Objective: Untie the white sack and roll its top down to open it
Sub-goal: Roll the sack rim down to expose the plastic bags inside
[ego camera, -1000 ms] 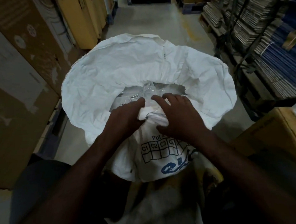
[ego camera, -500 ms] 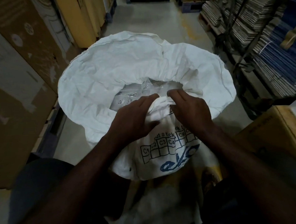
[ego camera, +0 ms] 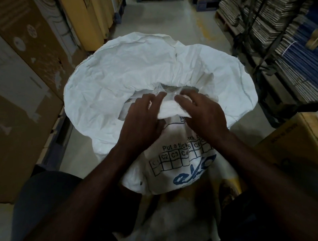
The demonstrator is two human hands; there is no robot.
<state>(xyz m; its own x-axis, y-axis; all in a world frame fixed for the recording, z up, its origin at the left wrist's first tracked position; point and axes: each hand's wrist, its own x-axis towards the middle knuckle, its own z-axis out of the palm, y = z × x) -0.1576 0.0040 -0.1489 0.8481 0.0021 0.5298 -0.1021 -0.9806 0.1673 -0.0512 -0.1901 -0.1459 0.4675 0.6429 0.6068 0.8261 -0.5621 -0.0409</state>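
Note:
The white sack (ego camera: 120, 74) stands on the floor in front of me, its mouth spread wide and its top folded outward into a broad collar. Blue print and a grid of boxes show on its near side (ego camera: 182, 157). My left hand (ego camera: 142, 119) and my right hand (ego camera: 201, 114) lie side by side on the near rim, fingers curled over a bunched fold of white cloth (ego camera: 171, 108). Clear plastic (ego camera: 166, 91) shows inside the opening, just past my fingertips.
Large cardboard boxes (ego camera: 20, 79) line the left side. Shelves with stacked flat cartons and blue bundles (ego camera: 292, 53) stand at the right. A brown box (ego camera: 298, 141) sits near right. A grey concrete aisle (ego camera: 167, 18) runs ahead past the sack.
Both hands have moved forward along the near rim, pushing the bunched fold farther over the opening. More of the printed near side now shows below them.

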